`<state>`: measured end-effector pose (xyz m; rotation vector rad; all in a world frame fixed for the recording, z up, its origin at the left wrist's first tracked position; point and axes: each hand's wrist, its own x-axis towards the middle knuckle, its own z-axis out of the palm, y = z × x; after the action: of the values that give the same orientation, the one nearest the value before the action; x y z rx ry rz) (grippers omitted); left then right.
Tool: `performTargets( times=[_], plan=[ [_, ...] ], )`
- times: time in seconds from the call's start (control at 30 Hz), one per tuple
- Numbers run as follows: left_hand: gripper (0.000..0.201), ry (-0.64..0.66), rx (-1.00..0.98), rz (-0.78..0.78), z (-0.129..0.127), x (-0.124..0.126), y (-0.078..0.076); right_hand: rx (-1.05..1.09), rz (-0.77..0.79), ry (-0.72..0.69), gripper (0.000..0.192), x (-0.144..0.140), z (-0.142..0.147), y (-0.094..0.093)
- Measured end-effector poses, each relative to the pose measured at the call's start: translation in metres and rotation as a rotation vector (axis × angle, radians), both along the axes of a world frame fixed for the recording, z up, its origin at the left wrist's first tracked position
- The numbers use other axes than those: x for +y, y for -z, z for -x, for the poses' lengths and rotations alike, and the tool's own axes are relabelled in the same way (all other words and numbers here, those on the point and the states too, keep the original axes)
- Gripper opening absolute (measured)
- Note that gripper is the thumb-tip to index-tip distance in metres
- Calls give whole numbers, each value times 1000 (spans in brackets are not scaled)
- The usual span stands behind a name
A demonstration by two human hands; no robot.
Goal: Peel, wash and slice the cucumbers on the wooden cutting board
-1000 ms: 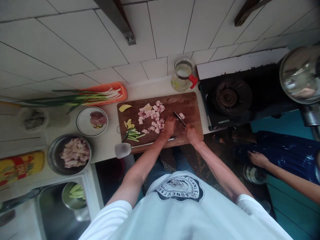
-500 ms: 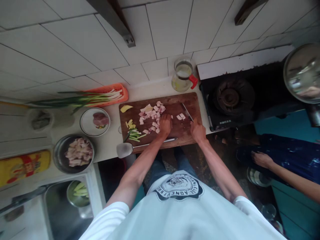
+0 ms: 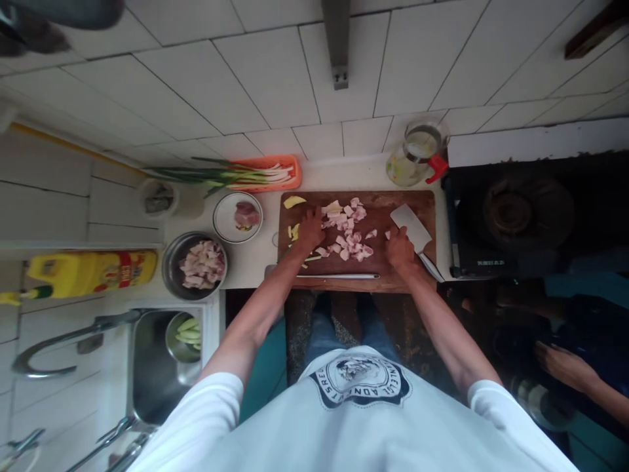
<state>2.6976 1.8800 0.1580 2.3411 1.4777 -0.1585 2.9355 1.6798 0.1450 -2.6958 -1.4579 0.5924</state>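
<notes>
You stood at the tabletop's near edge with the board (image 3: pixel 413 275) square before you, so both hands could work across it. A spatula (image 3: pixel 339 276) lay along the board's near edge. Your right hand (image 3: pixel 400 249) was closed round the handle of the cleaver (image 3: pixel 411 223), its blade flat and angled toward the board's far right corner, clear of the meat (image 3: pixel 348 233) heaped mid-board. Your left hand (image 3: pixel 310 231) rested, fingers loosely curled, at the pile's left side, touching it, as if to gather the pieces. Left of the board sat a bowl (image 3: pixel 195 265) of cut meat; farther back, scallions (image 3: pixel 236 176) lay against the wall.
</notes>
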Motion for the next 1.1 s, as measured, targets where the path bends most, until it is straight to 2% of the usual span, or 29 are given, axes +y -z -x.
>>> performTargets(
  times=[0.1,0.23,0.33,0.43,0.5,0.57,0.67,0.7,0.77,0.87,0.97,1.03,1.1],
  plan=[
    [83,-55,-17,64,-12,8,13,51,-10,8,39,40,12,0],
    [60,-59,-216,68,-12,1,28,224,-163,-160,40,68,14,-1],
    [63,-75,-329,40,2,-5,33,268,-251,-143,46,60,1,-2],
    [77,-165,-304,28,9,-6,33,124,-130,27,53,39,-9,-2],
    [83,-205,-257,42,4,-5,33,71,-38,91,59,31,-7,1],
    [79,-185,-243,66,-6,-3,33,104,-30,43,58,33,2,3],
    [65,-110,-279,100,-17,-4,34,195,-97,-96,52,39,12,2],
    [62,-99,-292,105,-18,-6,33,182,-111,-95,51,35,10,0],
    [62,-113,-304,95,-14,-11,32,59,-99,-6,52,15,0,-4],
    [65,-172,-310,28,-1,-19,28,-173,44,121,65,-40,-28,-2],
    [63,-179,-354,-66,2,-29,25,-200,133,32,68,-85,-50,7],
    [67,-184,-373,-120,-6,-38,27,-193,85,-47,70,-95,-57,13],
    [79,-227,-371,-153,-20,-46,30,-175,-20,-33,66,-91,-61,14]
  ],
)
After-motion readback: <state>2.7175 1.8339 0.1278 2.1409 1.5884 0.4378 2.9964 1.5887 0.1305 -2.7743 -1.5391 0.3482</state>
